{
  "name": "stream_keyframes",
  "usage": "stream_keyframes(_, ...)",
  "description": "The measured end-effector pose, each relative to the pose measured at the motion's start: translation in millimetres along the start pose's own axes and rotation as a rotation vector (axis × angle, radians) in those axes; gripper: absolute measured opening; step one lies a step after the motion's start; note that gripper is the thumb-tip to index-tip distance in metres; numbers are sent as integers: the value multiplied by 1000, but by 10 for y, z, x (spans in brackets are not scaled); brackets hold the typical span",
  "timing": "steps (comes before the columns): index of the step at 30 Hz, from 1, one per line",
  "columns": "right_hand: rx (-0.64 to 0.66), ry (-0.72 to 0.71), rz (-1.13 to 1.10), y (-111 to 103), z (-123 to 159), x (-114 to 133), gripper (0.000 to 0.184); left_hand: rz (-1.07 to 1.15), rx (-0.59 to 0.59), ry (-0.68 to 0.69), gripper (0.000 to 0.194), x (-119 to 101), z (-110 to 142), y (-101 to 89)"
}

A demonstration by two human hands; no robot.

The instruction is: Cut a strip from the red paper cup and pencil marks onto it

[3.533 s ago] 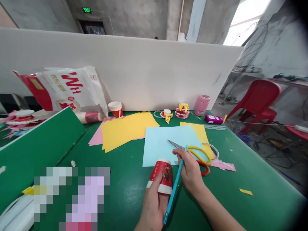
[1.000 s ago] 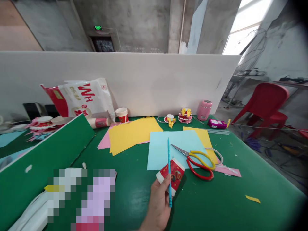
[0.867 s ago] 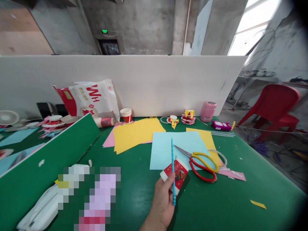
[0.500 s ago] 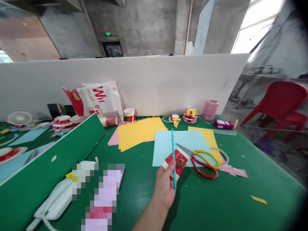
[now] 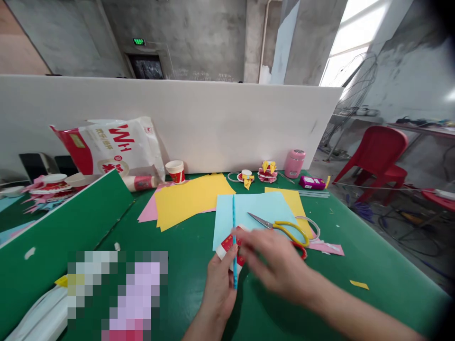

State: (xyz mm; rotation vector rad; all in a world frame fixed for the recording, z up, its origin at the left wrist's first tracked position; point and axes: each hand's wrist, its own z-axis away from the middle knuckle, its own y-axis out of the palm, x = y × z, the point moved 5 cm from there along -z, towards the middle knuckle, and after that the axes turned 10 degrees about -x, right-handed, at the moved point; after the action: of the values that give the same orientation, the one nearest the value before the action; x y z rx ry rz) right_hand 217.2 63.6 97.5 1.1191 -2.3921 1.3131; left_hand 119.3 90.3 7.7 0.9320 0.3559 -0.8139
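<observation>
My left hand (image 5: 219,280) is closed on a thin blue stick (image 5: 234,213) and a red piece with white edges (image 5: 226,242), which looks cut from a paper cup. The stick runs upright across the red piece, under my thumb. My right hand (image 5: 272,258) is just to the right, its blurred fingers at the red piece; I cannot tell whether they touch it. Behind the hands lies a sheet of light blue paper (image 5: 222,215). Scissors (image 5: 282,226) with yellow and red handles rest on it, the red handle partly hidden by my right hand.
Yellow sheets (image 5: 188,196) and a paper cup (image 5: 175,171) are at the back left, by a white-and-red bag (image 5: 124,147). A pink bottle (image 5: 295,163) and a purple packet (image 5: 313,183) stand back right. A green divider (image 5: 78,203) crosses the left side.
My right hand has come in from the right to the red piece. My left hand still holds the stick and piece. The view has turned a little to the right.
</observation>
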Motion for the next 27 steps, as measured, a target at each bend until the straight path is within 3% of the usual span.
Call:
stream_keyframes(2,50,-8,321,-41,-116,-278,47,-29,33,-10,32,59,0,-8)
stream_keyframes(5,243,-86,630,83,-249,-573,64,-69,27,-33,29,180,-7,-71)
stream_keyframes(7,315,-186,664,222,-290,-614,55,-70,79,-43,27,244,2,-77)
stream_keyframes(9,326,-244,629,332,-302,-599,34,-46,124,-38,24,269,14,-68)
stream_keyframes(11,262,-213,541,360,-308,-608,23,-15,137,-44,21,269,12,-62)
stream_keyframes(15,15,3,361,206,-262,-771,27,28,37,-45,19,209,-49,-113)
stream_keyframes(18,-202,238,212,75,-109,-870,25,20,-67,4,17,126,-82,-164)
stream_keyframes(20,-343,494,-138,89,63,-903,21,19,-106,45,18,76,-69,-168)
stream_keyframes(23,-368,701,-568,300,268,-800,18,33,-102,79,22,50,-7,-120)
stream_keyframes(27,-380,762,-736,467,343,-684,18,58,-67,40,25,115,86,-23)
